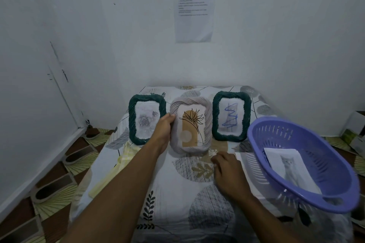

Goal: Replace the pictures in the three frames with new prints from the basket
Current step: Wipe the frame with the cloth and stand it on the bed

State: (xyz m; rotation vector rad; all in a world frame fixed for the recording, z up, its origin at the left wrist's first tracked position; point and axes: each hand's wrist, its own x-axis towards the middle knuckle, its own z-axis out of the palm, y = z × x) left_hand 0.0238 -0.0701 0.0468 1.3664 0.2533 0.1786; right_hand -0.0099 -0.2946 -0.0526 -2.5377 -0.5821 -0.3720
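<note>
Three frames stand in a row on the patterned table. My left hand point(163, 131) grips the left edge of the middle grey frame point(206, 122), which holds a brown arch and plant print. Left of it is a dark green frame point(132, 118) with a rose picture. A second dark green frame point(247, 116), with a blue scribble picture, stands to the right. My right hand point(229, 171) rests on the table in front of the grey frame, fingers curled, holding nothing I can see. At the right, the purple basket point(276, 165) holds a cat print point(290, 165).
A yellow cloth point(110, 175) lies at the table's left side. A white sheet point(244, 163) lies on the table under the basket's left rim. White walls close in behind and to the left. Slippers point(79, 155) sit on the floor at the left.
</note>
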